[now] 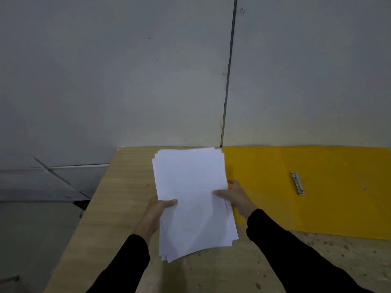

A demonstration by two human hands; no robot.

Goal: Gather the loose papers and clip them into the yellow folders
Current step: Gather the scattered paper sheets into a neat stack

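A stack of white papers [190,187] is held above the wooden table, its sheets slightly fanned at the edges. My left hand [153,214] grips the stack's left edge, thumb on top. My right hand [237,197] grips the right edge, thumb pressed on the top sheet. To the right, a yellow folder [330,208] lies open and flat against the wall. Its metal clip [298,183] sits near the middle fold. The papers' right edge overlaps the folder's left edge in view.
The wooden table [118,187] ends at its left edge, with grey floor [31,229] beyond. A grey wall [148,70] stands right behind the table. The table's near right part is speckled with dark marks.
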